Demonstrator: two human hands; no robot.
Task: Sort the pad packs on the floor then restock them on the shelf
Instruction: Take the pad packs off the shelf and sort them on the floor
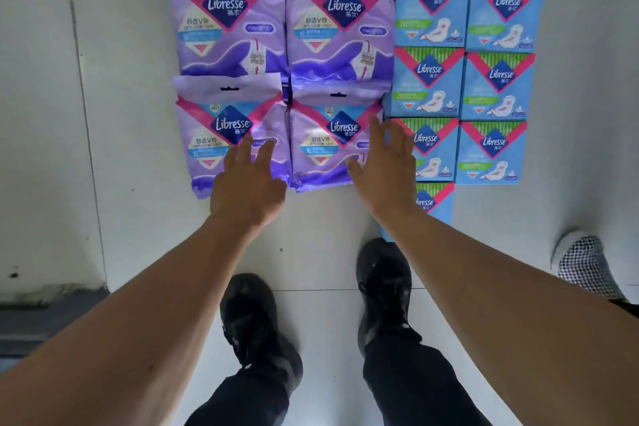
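Several purple Libresse pad packs lie flat on the tiled floor in a two-by-two block; the near-left purple pack (204,145) and near-right purple pack (321,152) are closest to me. To their right, several blue Libresse pad packs (494,86) lie in two columns, with one more blue pack (434,201) at the near end. My left hand (247,183) hovers open over the near-left purple pack's lower right corner. My right hand (387,162) is open, fingers spread, over the seam between the near-right purple pack and a blue pack.
My two black shoes (256,322) stand on the floor (138,183) just short of the packs. Another person's checkered shoe (584,263) is at the right. A dark threshold strip (38,318) runs along the lower left. No shelf is in view.
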